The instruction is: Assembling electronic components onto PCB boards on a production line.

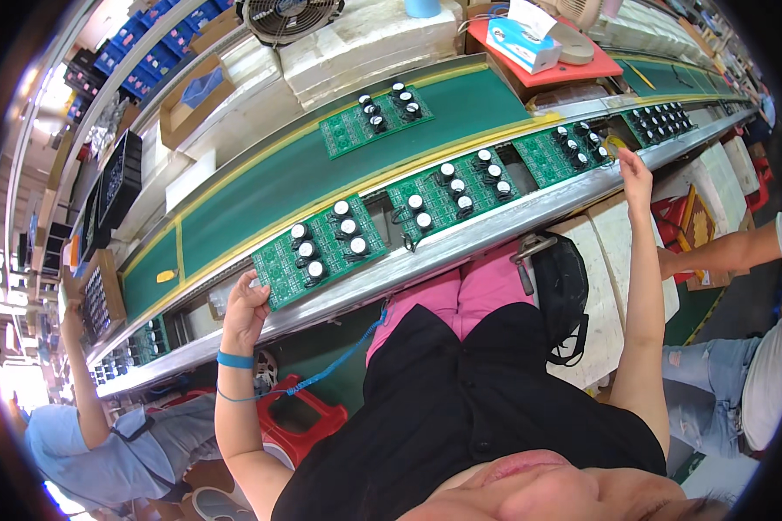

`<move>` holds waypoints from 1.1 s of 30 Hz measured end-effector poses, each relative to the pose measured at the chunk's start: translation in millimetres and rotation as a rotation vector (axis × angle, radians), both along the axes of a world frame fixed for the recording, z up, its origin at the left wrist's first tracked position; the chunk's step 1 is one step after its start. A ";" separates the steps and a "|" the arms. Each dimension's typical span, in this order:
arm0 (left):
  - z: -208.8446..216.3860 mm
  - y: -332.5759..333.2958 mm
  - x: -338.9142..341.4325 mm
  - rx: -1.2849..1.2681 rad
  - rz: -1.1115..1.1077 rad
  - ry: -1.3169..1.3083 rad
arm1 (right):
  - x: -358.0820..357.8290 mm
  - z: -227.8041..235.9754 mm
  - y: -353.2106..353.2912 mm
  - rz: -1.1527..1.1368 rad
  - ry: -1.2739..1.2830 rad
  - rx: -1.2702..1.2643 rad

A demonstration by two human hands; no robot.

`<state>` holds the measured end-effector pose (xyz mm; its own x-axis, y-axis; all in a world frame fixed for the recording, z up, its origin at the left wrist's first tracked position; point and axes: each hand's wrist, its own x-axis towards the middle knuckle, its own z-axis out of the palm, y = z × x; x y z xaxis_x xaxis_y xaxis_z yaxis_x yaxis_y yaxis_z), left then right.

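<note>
My left hand grips the near left corner of a green circuit board, thumb over its edge. The board carries several black, white-topped round parts and lies on the rail along the near side of the line. To its right rests a similar circuit board, untouched. My right hand is raised at the far right, fingers drawn together beside a third circuit board and a bit of yellow wire. Whether those fingertips hold anything cannot be made out. A blue wrist strap circles my left wrist.
Another board lies on the green conveyor belt. Beyond it stand a fan and a tissue box on a red board. A black bag hangs by my lap. Co-workers sit on both sides.
</note>
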<state>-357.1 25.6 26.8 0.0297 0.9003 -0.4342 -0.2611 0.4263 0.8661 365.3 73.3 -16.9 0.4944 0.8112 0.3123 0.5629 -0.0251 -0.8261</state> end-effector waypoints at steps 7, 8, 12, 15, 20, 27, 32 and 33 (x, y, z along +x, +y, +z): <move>-8.3 3.4 -16.3 -0.073 -0.035 0.050 | 17.4 -10.1 -19.7 -0.011 -0.002 -0.009; -10.7 4.0 -17.4 -0.079 -0.029 0.028 | 20.8 -12.3 -21.7 -0.010 0.006 -0.006; -19.6 9.8 -19.9 -0.071 -0.055 -0.015 | 19.3 -13.7 -28.2 -0.019 0.027 -0.058; -17.5 16.5 -4.4 -0.083 -0.046 -0.024 | 15.7 -14.8 -31.9 -0.046 0.066 -0.062; -20.8 30.8 5.1 -0.124 -0.130 -0.008 | 21.2 -16.5 -37.4 -0.053 0.073 -0.064; -26.4 42.8 20.3 -0.189 -0.159 0.025 | 20.1 -12.8 -48.3 -0.042 0.094 -0.067; -34.7 48.6 21.0 -0.234 -0.182 0.026 | 19.1 -18.8 -48.4 -0.043 0.109 -0.086; -35.6 49.5 21.0 -0.236 -0.204 0.041 | 19.6 -21.2 -48.0 -0.030 0.105 -0.081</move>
<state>-336.1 75.1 -8.8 0.1771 0.7518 -0.6351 -0.1164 0.6568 0.7450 384.9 25.3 -38.1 0.5457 0.8158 0.1914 0.4711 -0.1098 -0.8752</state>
